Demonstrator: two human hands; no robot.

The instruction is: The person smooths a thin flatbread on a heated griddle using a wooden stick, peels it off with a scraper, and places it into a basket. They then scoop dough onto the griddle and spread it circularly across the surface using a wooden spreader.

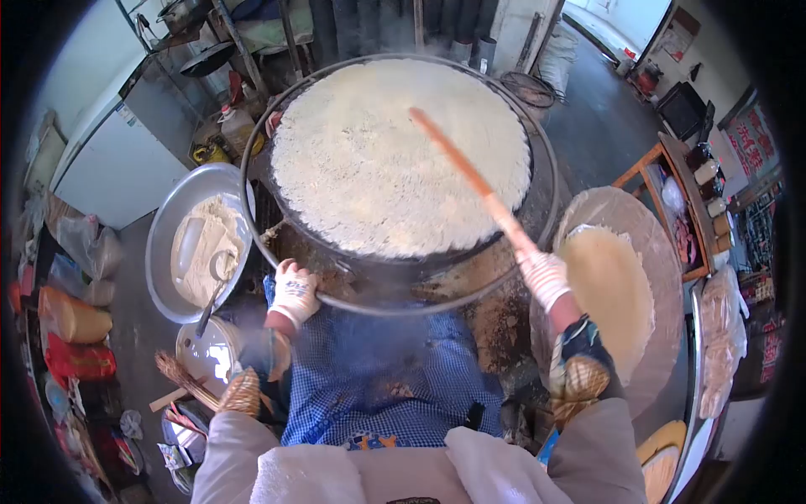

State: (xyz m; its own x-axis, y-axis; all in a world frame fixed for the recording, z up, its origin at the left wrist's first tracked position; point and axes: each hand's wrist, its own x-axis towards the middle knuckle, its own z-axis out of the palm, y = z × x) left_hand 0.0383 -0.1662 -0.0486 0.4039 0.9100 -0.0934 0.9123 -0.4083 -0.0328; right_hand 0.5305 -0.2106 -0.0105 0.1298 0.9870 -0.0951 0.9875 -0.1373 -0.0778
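Note:
My right hand (544, 275), in a white glove, is closed around the handle end of a long wooden spatula (457, 158). Its far end lies over a pale, crumbly-edged layer of batter (378, 160) that covers most of a large round griddle (336, 244). A metal ring (411, 310) runs around the griddle. At its near left side my gloved left hand (294, 291) is closed on the ring, its fingers partly hidden. Light steam hangs over the far side of the griddle.
On the left stands a metal basin (159, 252) of batter with a ladle (220, 273), above a white bucket (191, 343). To the right, a round board (663, 336) bears a thin flatbread (606, 286). A wooden cabinet (663, 164) stands beyond it.

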